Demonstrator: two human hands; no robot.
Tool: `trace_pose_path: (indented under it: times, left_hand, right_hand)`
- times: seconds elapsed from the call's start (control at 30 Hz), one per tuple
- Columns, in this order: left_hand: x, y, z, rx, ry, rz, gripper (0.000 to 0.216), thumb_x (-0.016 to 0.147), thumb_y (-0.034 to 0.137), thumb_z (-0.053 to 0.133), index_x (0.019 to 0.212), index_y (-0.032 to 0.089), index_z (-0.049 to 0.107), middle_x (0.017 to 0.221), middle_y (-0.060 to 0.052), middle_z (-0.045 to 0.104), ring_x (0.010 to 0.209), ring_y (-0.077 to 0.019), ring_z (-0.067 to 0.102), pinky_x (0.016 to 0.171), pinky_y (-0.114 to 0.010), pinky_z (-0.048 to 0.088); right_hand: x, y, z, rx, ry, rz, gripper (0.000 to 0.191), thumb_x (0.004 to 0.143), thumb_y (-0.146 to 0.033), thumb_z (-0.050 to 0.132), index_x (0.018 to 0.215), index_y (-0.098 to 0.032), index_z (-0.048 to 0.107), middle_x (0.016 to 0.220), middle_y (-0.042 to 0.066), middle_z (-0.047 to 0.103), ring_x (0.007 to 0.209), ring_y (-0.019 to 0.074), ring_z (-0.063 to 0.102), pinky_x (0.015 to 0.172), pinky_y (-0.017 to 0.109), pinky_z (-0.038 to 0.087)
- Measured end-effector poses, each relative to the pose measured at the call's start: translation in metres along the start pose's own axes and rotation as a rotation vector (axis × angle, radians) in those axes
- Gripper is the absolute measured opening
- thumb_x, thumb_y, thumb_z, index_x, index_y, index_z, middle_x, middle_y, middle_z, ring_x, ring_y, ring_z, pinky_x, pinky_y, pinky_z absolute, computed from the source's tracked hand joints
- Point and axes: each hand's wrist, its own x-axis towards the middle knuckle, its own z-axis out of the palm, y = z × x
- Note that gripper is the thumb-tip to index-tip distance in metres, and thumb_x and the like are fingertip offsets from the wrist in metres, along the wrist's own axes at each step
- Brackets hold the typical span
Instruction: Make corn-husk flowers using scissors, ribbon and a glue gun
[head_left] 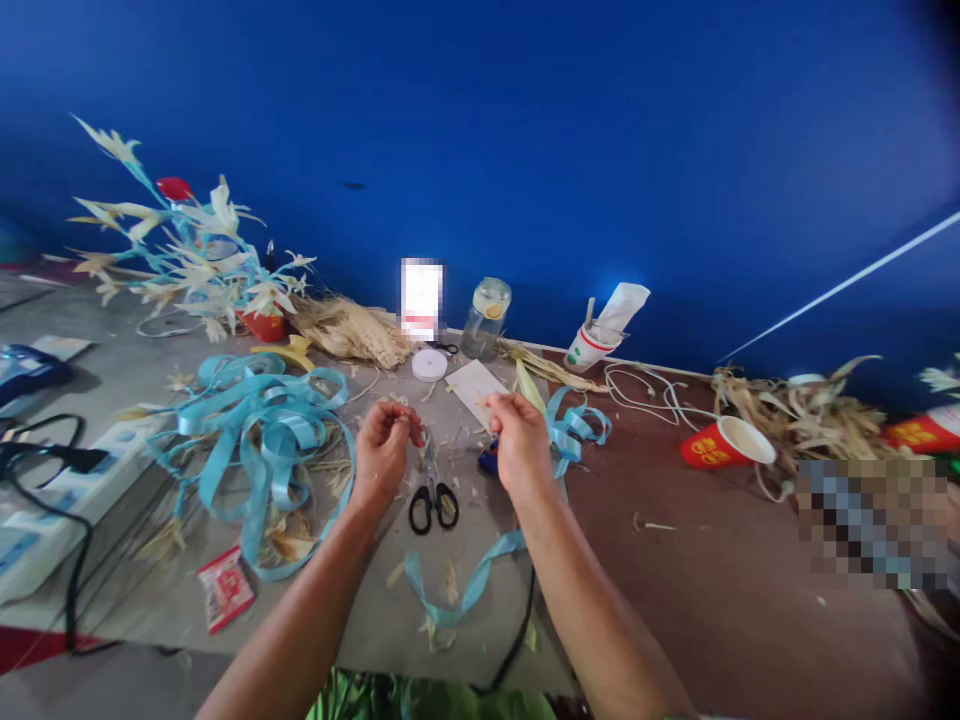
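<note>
My left hand is raised over the table with fingers curled in a pinch; what it holds is too small to name. My right hand is level with it, a little to the right, fingers also pinched on something thin and pale I cannot make out. Black-handled scissors lie on the table just below and between the hands. A pile of light blue ribbon lies left of my left hand, and a ribbon strip runs between my forearms. A white card lies beyond my right hand.
A straw flower arrangement in a red pot stands far left, with dried husks beside it. A glass jar, a paper cup, a tipped red cup, white cable, a power strip and a white tape roll surround the spot.
</note>
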Motion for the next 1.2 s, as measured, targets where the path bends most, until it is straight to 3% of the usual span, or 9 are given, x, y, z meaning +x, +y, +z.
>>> trace_pose_path:
  times: [0.13,0.3,0.43,0.67,0.87,0.93,1.07,1.13,1.2]
  left_hand:
    - [-0.013,0.001,0.010,0.043,-0.101,0.042,0.013,0.073,0.025,0.063,0.082,0.018,0.057,0.074,0.000,0.061,0.054,-0.0079,0.055,0.053,-0.021,0.044]
    - [-0.016,0.001,0.011,0.030,-0.159,0.002,0.014,0.070,0.024,0.067,0.079,0.017,0.059,0.071,0.001,0.062,0.054,-0.0086,0.057,0.054,-0.021,0.044]
    - [-0.015,0.004,0.013,-0.034,-0.181,-0.051,0.016,0.069,0.024,0.067,0.079,0.017,0.057,0.060,0.002,0.062,0.054,-0.0109,0.059,0.055,-0.022,0.045]
    - [-0.018,0.006,0.014,-0.013,-0.135,-0.040,0.017,0.069,0.027,0.068,0.078,0.016,0.059,0.063,0.000,0.065,0.059,-0.0134,0.063,0.064,-0.027,0.049]
    - [-0.019,0.003,0.014,0.062,-0.097,-0.021,0.013,0.070,0.025,0.064,0.071,0.017,0.054,0.057,0.003,0.059,0.052,-0.0110,0.057,0.054,-0.024,0.045]
    - [-0.019,0.001,0.013,0.139,-0.117,0.067,0.009,0.073,0.022,0.061,0.071,0.017,0.054,0.060,0.002,0.058,0.052,-0.0102,0.054,0.052,-0.023,0.043]
    - [-0.020,-0.001,0.007,0.373,-0.160,0.475,0.007,0.073,0.012,0.056,0.070,0.018,0.053,0.066,0.001,0.057,0.062,-0.0112,0.053,0.062,-0.026,0.042]
    - [-0.021,-0.001,0.003,0.457,-0.202,0.583,0.009,0.073,0.011,0.054,0.071,0.019,0.052,0.067,0.000,0.057,0.064,-0.0120,0.053,0.065,-0.027,0.043]
    - [-0.022,0.000,0.000,0.468,-0.245,0.589,0.007,0.074,0.013,0.054,0.073,0.019,0.052,0.069,-0.001,0.057,0.066,-0.0129,0.054,0.065,-0.028,0.043]
  right_hand:
    - [-0.008,0.004,0.009,-0.049,-0.128,0.085,0.023,0.065,-0.037,0.061,0.056,-0.017,0.056,0.047,-0.007,0.040,0.050,0.0085,0.033,0.053,0.024,0.028]
    - [-0.016,0.005,0.017,-0.027,-0.167,0.129,0.022,0.064,-0.036,0.061,0.055,-0.017,0.053,0.049,-0.007,0.043,0.050,0.0082,0.034,0.052,0.023,0.029]
    - [-0.021,0.001,0.020,-0.034,-0.203,0.103,0.022,0.067,-0.035,0.060,0.056,-0.018,0.051,0.050,-0.007,0.044,0.050,0.0082,0.037,0.052,0.023,0.031]
    - [-0.025,0.009,0.019,-0.140,-0.261,-0.006,0.021,0.073,-0.035,0.057,0.063,-0.018,0.054,0.054,-0.004,0.053,0.051,0.0102,0.047,0.052,0.023,0.037]
    - [-0.023,0.011,0.016,-0.306,-0.224,-0.103,0.019,0.072,-0.032,0.058,0.059,-0.018,0.055,0.058,-0.003,0.054,0.059,0.0118,0.049,0.058,0.023,0.038]
    - [-0.023,0.010,0.018,-0.162,-0.224,0.040,0.019,0.069,-0.031,0.059,0.057,-0.018,0.053,0.053,-0.005,0.049,0.053,0.0099,0.043,0.053,0.022,0.035]
    - [-0.018,0.011,0.020,0.228,-0.281,0.443,0.019,0.062,-0.024,0.065,0.055,-0.017,0.049,0.047,-0.007,0.044,0.043,0.0059,0.036,0.045,0.020,0.029]
    - [-0.010,0.011,0.016,0.319,-0.250,0.497,0.019,0.060,-0.021,0.066,0.056,-0.017,0.048,0.049,-0.007,0.045,0.042,0.0048,0.036,0.045,0.019,0.029]
    - [0.002,0.009,0.008,0.364,-0.165,0.487,0.019,0.065,-0.022,0.064,0.058,-0.017,0.047,0.050,-0.007,0.044,0.041,0.0043,0.033,0.044,0.018,0.029]
